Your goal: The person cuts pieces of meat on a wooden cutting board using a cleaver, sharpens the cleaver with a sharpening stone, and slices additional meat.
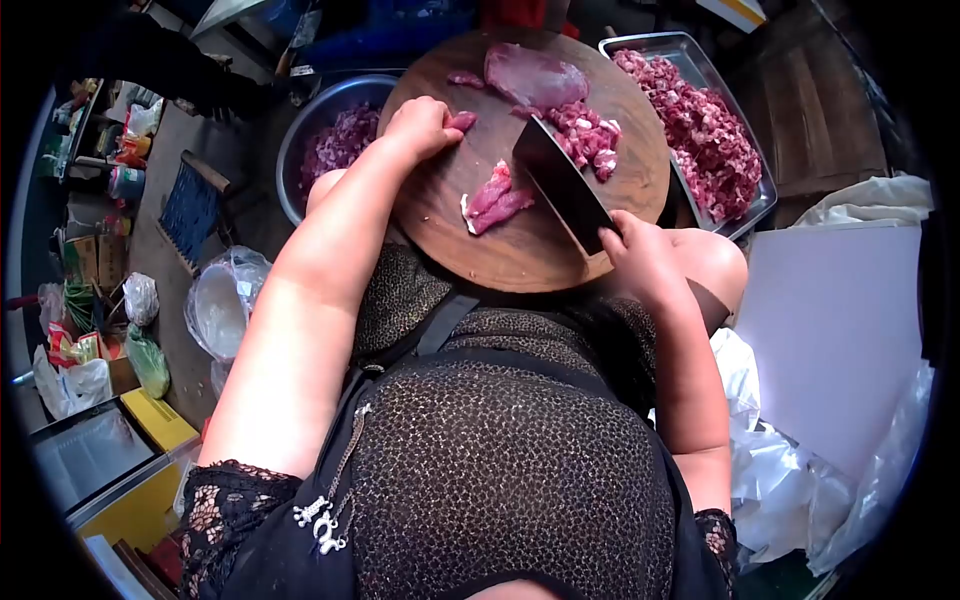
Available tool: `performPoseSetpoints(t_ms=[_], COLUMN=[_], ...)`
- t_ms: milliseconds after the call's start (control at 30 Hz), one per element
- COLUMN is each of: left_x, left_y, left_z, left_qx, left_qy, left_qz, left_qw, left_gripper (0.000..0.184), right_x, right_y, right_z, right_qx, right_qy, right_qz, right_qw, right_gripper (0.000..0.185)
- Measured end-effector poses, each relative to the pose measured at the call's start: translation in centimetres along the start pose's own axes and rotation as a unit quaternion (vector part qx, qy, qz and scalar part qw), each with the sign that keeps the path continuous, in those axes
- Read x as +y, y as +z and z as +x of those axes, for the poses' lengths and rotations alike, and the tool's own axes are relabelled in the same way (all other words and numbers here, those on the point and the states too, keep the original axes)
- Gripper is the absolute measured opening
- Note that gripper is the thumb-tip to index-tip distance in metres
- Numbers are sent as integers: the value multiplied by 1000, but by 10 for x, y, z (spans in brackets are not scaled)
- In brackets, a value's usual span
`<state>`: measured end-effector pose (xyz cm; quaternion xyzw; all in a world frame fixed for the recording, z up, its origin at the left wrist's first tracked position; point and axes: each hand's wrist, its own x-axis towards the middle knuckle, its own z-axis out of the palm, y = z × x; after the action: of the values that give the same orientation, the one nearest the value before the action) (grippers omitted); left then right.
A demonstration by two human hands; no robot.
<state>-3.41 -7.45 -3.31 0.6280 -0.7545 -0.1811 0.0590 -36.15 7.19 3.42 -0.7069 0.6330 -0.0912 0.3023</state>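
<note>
My right hand point(640, 255) grips the handle of a dark, broad-bladed cleaver point(565, 185), its blade over the round wooden chopping board point(450, 245). At the board's left side my left hand point(418, 128) is closed on a small piece of raw meat point(462, 121) that sticks out past the fingers. A strip of meat with a white fatty edge point(497, 202) lies near the board's middle. Beyond the blade is a heap of chopped meat point(585, 135), touching a larger whole piece of meat point(535, 78) at the far side.
A metal bowl point(290, 160) with cut meat stands left of the board. On the right, a metal tray point(765, 205) holds a heap of chopped meat. Near it are a pale flat panel point(835, 310) and plastic sheeting point(790, 480). A blue folding stool point(190, 210) stands left.
</note>
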Motion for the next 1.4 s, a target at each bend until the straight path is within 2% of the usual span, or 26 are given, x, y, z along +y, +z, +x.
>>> performPoseSetpoints(t_ms=[67, 133, 167, 233, 267, 300, 367, 400, 433, 533, 567, 633, 667, 700, 767, 800, 900, 1033, 1133, 1200, 1233, 1300, 1333, 1400], left_x=[5, 24, 32, 45, 47, 49, 50, 51, 45, 34, 35, 37, 39, 43, 49, 50, 47, 41, 42, 36, 34, 30, 25, 23], left_y=[2, 4, 9, 17, 18, 19, 21, 20, 25, 39, 45, 58, 66, 64, 56, 59, 63, 76, 69, 59, 55, 53, 56, 60], left_z=[-4, -5, -5, -3, -4, -8, -17, -22, -23, -25, -24, -19, -19, -22, -25, -21, -21, -19, -18, -19, -21, -25, -25, -26], left_qx=[-2, -77, -80, -168, -133, -134, 35, 66, 64, 210, 206, 167, 165, 162, 197, 176, 163, 188, 228, 130, 133, 123, 152, 156], left_qy=[22, -8, -5, -42, 1, 2, 2, 0, -3, 252, 289, 277, 233, 236, 270, 258, 245, 253, 242, 254, 254, 147, 193, 221], left_qz=[-7, -249, -252, -329, -148, -154, -102, -105, -108, -95, -93, -57, -51, -54, -118, -194, -158, -142, -161, -155, -153, -230, -235, -197], left_qw=[1000, 966, 964, 928, 980, 979, 994, 992, 992, 940, 930, 945, 957, 957, 935, 930, 942, 938, 929, 946, 946, 954, 940, 942], left_gripper=[28, 30, 30, 30, 34, 34, 37, 28, 28, 19, 16, 17, 19, 19, 23, 14, 14, 13, 18, 28, 28, 31, 22, 19], right_x=[1, 6, 10, 15, 16, 14, 9, 2, -4, -14, -17, -25, -30, -31, -33, -42, -48, -57, -55, -50, -46, -40, -44, -40], right_y=[5, 11, 14, 14, 14, 14, 17, 16, 16, 22, 25, 28, 30, 31, 34, 30, 22, 34, 42, 40, 37, 32, 27, 27], right_z=[5, 4, 4, 8, 7, 5, -2, -6, -9, -9, -6, 0, 3, 6, 9, 9, 12, 42, 82, 90, 87, 69, 54, 34], right_qx=[37, 104, 104, 68, 69, 68, 96, 107, 102, 150, 148, 166, 173, 173, 104, 80, 20, 10, 51, 110, 113, 119, 114, 121], right_qy=[12, 25, 29, 56, 52, 54, 21, 6, 8, -65, -63, -121, -138, -134, -105, -92, -67, -84, -98, -107, -110, -68, -62, -88], right_qz=[-5, -15, -19, 46, 53, 48, 38, 26, 24, -8, -9, -88, -112, -112, -175, -177, -184, -175, -162, -133, -133, -113, -117, -124], right_qw=[999, 994, 994, 995, 995, 995, 994, 994, 994, 986, 987, 975, 969, 969, 974, 977, 980, 981, 981, 979, 979, 984, 985, 981], right_gripper=[28, 30, 30, 31, 30, 30, 28, 27, 27, 24, 24, 22, 17, 17, 12, 8, 8, 7, 10, 13, 13, 21, 19, 16])
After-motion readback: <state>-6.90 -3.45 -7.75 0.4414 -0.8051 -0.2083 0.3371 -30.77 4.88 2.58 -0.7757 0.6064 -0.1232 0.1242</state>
